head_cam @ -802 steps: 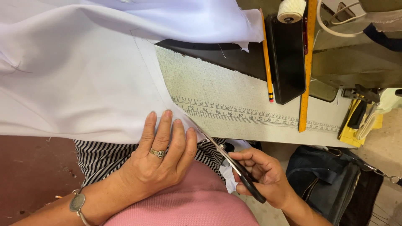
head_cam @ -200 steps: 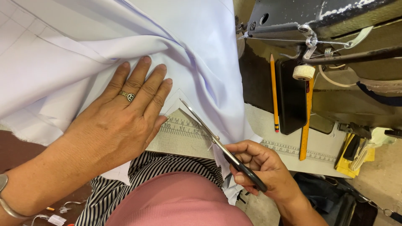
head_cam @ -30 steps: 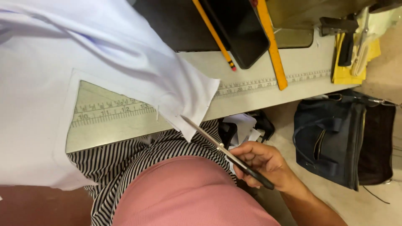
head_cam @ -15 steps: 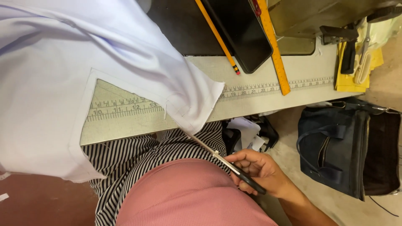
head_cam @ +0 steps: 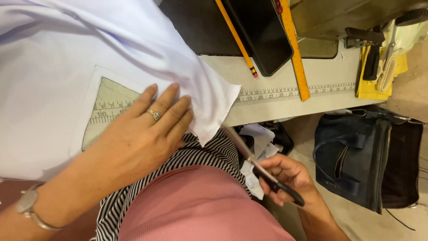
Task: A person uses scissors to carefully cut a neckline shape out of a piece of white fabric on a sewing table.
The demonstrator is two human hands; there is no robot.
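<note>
My left hand (head_cam: 142, 134), a ring on one finger, lies flat with spread fingers on a white cloth (head_cam: 80, 58) draped over the sewing table (head_cam: 330, 91). A triangular cut-out in the cloth shows the table's printed ruler strip beside my fingers. My right hand (head_cam: 287, 176) grips black-handled scissors (head_cam: 261, 167) below the table edge, over my lap. Their blades point up toward the cloth's lower corner and stop just short of it.
A black phone (head_cam: 263, 33), a pencil (head_cam: 236, 38) and an orange ruler (head_cam: 294, 49) lie on the table past the cloth. Black tools rest on yellow cloth (head_cam: 372, 67) at the right. A dark bag (head_cam: 370, 160) stands on the floor. White scraps (head_cam: 258, 138) lie under the table.
My left hand has come back into view and now presses flat on the cloth by the cut-out. The scissors have dropped slightly lower and to the right.
</note>
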